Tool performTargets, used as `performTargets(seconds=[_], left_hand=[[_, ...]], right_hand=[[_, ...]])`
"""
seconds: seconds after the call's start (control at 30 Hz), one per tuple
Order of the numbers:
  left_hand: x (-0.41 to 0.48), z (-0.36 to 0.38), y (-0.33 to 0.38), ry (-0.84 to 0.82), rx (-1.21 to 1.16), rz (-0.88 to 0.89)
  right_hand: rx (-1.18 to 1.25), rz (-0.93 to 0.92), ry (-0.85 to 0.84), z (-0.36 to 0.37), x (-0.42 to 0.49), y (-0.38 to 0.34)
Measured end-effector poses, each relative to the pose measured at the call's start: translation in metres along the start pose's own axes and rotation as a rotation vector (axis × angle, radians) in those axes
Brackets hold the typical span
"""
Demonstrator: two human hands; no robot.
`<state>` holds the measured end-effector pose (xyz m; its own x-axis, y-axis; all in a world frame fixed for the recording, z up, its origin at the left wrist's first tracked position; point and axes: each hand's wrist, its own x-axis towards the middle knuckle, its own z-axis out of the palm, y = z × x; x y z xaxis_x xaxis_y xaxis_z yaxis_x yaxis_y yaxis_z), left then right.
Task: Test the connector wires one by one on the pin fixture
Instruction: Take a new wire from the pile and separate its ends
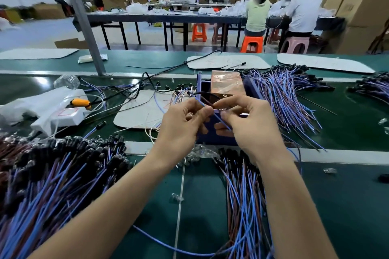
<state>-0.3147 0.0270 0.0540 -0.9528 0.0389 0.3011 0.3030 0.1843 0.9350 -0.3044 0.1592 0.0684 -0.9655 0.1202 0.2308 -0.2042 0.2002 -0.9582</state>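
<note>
Now left hand (182,125) and right hand (253,126) pinch one wire (221,120) at the fixture (225,82); a pile (52,176) lies at 8 o'clock.

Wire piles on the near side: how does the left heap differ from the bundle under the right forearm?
The left heap is broad and thick; the centre bundle is narrow. The left heap's wires fan toward the lower left; the centre bundle's run nearly straight toward the camera. Both hold blue and brown wires with black connector ends on the far side, toward the fixture.
</note>
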Motion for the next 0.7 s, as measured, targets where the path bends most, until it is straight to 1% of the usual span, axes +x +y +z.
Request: performTargets(seconds=[0.07,0.17,0.23,0.33,0.43,0.57,0.7], left_hand=[[0.0,0.001,0.001,0.012,-0.117,-0.016],[0.001,0.003,0.004,-0.019,-0.391,-0.094],[0.001,0.003,0.004,-0.058,-0.466,-0.117],[0.0,0.002,-0.002,-0.044,-0.35,-0.092],[0.003,0.001,-0.01,-0.018,-0.21,-0.092],[0.003,0.001,-0.017,-0.021,-0.092,-0.084],[0.003,0.003,-0.021,-0.013,-0.048,-0.049]], right_hand=[[-0.016,0.017,0.056,-0.005,0.003,0.002],[-0.088,0.057,0.1,-0.023,0.008,0.007],[-0.101,0.125,0.094,-0.038,0.01,0.012],[-0.082,0.227,0.067,-0.057,0.012,0.02],[-0.079,0.281,0.068,-0.069,0.014,0.029],[-0.066,0.289,0.102,-0.072,0.016,0.039],[-0.038,0.275,0.12,-0.068,0.019,0.047]])
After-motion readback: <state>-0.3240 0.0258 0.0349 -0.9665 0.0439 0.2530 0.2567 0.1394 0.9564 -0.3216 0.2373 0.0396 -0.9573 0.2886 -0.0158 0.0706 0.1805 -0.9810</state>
